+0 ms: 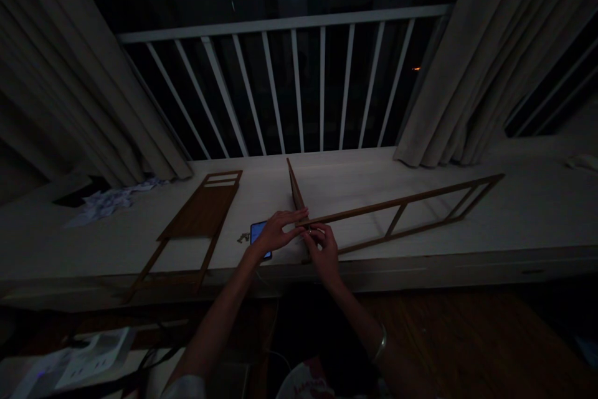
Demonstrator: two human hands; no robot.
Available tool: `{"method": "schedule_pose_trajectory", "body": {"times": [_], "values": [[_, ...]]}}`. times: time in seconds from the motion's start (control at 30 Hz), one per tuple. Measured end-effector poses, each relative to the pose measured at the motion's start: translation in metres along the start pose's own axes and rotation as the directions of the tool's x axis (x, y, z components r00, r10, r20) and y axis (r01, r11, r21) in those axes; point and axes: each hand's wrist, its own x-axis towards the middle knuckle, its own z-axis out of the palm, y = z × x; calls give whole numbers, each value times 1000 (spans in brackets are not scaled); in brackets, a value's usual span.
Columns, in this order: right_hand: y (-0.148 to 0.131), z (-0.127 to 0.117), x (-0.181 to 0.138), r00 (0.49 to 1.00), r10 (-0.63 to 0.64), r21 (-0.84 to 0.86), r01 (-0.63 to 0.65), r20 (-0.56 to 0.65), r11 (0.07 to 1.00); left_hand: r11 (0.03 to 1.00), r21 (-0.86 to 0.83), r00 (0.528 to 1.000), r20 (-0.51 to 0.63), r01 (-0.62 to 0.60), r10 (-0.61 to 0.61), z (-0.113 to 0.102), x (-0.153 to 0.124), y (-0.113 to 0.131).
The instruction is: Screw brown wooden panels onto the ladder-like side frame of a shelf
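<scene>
A long wooden frame with crossbars (pixel 397 220) stands on its edge on the white window ledge, stretching off to the right. At its near-left corner it meets a flat wooden panel (pixel 294 187), which is upright and seen edge-on. My left hand (pixel 279 230) grips that corner, fingers over the top and thumb below. Just under it, my right hand (pixel 322 246) pinches at the joint; something tiny and shiny shows at the fingertips, too small to name. Behind my left wrist lies a phone with a lit screen (pixel 256 232), beside a small heap of metal hardware (pixel 243 238).
Another wooden frame with a panel (pixel 199 212) lies to the left, its legs overhanging the ledge (pixel 514 225). Crumpled paper or cloth (pixel 112 200) is farther left. White railings (pixel 322 88) and curtains (pixel 443 75) stand behind. A white box-like item (pixel 93 358) sits at lower left.
</scene>
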Motion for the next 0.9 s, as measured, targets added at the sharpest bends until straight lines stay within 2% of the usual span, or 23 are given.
{"method": "schedule_pose_trajectory", "body": {"times": [0.17, 0.53, 0.9], "values": [[9, -4, 4, 998, 55, -19, -54, 9, 998, 998, -49, 999, -25, 28, -30, 4, -2, 3], [9, -22, 4, 999, -53, -210, 51, -1, 976, 986, -162, 995, -85, 47, -61, 17, -4, 13], [6, -73, -9, 1000, -27, -207, 23, -12, 978, 995, -101, 987, -160, 0, -16, 52, 1, 47]]}}
